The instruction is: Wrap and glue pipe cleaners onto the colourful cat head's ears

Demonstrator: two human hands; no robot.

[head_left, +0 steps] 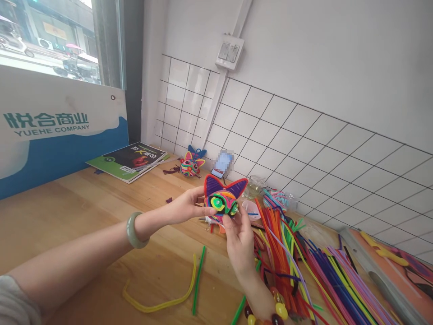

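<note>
Both my hands hold up a pipe-cleaner cat head (225, 196) with purple ears edged in red and green eyes ringed with yellow. My left hand (191, 205) grips its left side, the thumb lying across the front below one eye. From the lower right, my right hand (240, 239) pinches it, thumb near the bottom and fingers along the side. Beneath, on the wooden table, lie a bent yellow pipe cleaner (162, 308) and a straight green pipe cleaner (199, 282). The fingertips behind the head are hidden.
Bundles of coloured pipe cleaners (338, 280) spread over the right side. A finished cat head (192, 166) and a phone (222, 164) stand at the back by the wire grid (270, 108). Magazines (130, 160) lie back left. Yellow-handled pliers (382, 248) rest far right.
</note>
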